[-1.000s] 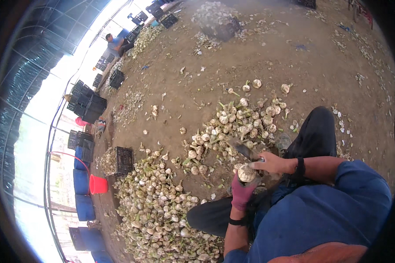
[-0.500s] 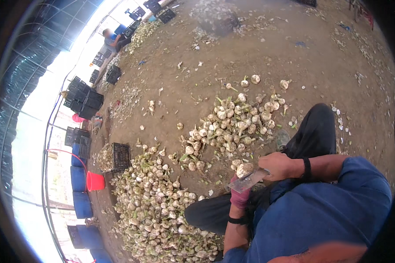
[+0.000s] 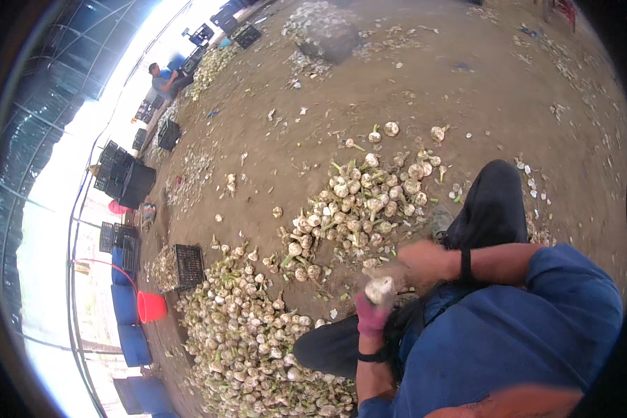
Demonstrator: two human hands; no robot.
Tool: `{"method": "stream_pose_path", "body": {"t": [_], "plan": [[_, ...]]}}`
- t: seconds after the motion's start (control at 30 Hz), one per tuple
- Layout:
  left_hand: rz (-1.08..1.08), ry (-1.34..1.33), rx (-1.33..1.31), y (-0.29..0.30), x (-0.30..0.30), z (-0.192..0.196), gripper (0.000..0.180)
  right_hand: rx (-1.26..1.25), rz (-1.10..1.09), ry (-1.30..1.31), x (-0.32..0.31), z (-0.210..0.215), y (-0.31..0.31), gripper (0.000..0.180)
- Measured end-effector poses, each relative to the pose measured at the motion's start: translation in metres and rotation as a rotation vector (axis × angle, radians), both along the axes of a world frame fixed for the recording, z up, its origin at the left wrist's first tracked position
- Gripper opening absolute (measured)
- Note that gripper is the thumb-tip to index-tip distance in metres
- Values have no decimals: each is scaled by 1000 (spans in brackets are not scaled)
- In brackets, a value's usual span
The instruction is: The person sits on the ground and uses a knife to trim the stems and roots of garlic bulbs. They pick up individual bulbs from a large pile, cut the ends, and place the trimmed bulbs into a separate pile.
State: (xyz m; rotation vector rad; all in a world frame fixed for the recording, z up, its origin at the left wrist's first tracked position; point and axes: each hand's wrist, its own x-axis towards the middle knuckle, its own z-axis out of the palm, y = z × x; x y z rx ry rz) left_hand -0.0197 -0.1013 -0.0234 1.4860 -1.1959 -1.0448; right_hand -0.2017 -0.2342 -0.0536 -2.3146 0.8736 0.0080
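My left hand (image 3: 373, 315), in a pink glove, grips a whitish garlic bulb (image 3: 380, 290) in front of my lap. Close beside it on the right, my bare right hand (image 3: 428, 262) is closed around a knife (image 3: 395, 272) with a broad metal blade. Motion smears the blade, so whether it touches the bulb cannot be made out. Just beyond my hands, a smaller heap of garlic bulbs with green stems (image 3: 359, 202) lies on the ground. A much larger garlic pile (image 3: 258, 341) spreads to the left of my bent knee.
A black crate (image 3: 189, 267) stands at the large pile's far edge. Left of it are a red bucket (image 3: 151, 306) and blue containers (image 3: 129, 304). Stacked black crates (image 3: 124, 173) line the left side. Another person (image 3: 164, 82) sits far left. Scraps of peel litter the dirt floor (image 3: 258, 167).
The blade has swung off the front of the bulb toward the right and blurred. The left hand has tilted the bulb, showing a whiter side. The whole view has shifted slightly.
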Motion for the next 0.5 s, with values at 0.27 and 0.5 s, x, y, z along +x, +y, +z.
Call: {"method": "stream_pose_path", "body": {"t": [0.27, 0.5], "plan": [[134, 338, 89, -17, -5, -3, 40, -60, -216, -97, -8, -52, -31, 33], [431, 625, -53, -30, 36, -72, 36, 66, -267, 16, -18, -59, -34, 37]]}}
